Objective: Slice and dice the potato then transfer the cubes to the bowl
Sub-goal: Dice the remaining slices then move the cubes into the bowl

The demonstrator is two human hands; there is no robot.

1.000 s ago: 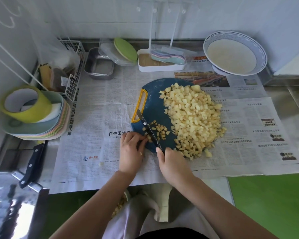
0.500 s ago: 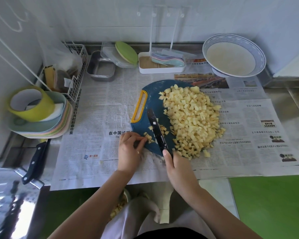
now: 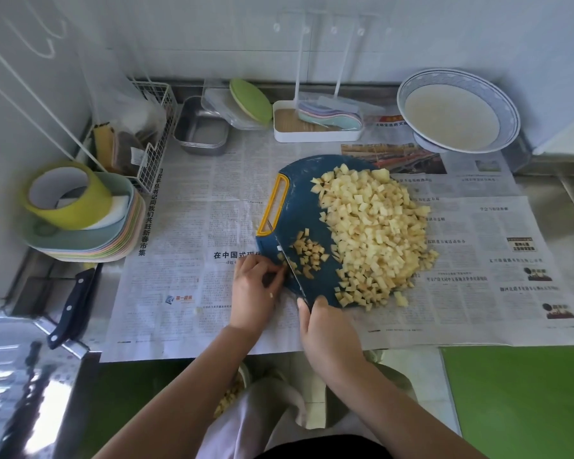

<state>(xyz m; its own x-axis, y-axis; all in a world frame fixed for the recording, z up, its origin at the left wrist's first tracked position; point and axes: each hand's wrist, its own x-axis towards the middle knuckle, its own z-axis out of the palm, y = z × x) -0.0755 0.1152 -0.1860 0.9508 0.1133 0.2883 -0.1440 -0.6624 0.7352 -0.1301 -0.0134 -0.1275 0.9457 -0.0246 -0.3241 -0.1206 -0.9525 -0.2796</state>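
A dark blue cutting board (image 3: 300, 207) with a yellow handle lies on newspaper. A big heap of potato cubes (image 3: 375, 233) covers its right half. A small group of fresh cubes (image 3: 307, 256) lies near its left front. My right hand (image 3: 325, 329) grips the knife (image 3: 287, 263), whose blade stands on edge across the board's left front. My left hand (image 3: 254, 286) pinches the last bit of potato against the blade; that bit is mostly hidden by my fingers. The white bowl (image 3: 458, 111) with a blue patterned rim stands at the back right.
Newspaper (image 3: 196, 226) covers the counter. A stack of pastel plates (image 3: 90, 240) with a roll of yellow tape sits at left, a second black-handled knife (image 3: 75, 303) in front of it. A wire basket, a steel tray (image 3: 201, 134) and a white rack stand along the back wall.
The knife blade has gone from lying flat and farther right on the board back to an upright cut beside my left fingers. More small cubes lie right of the blade.
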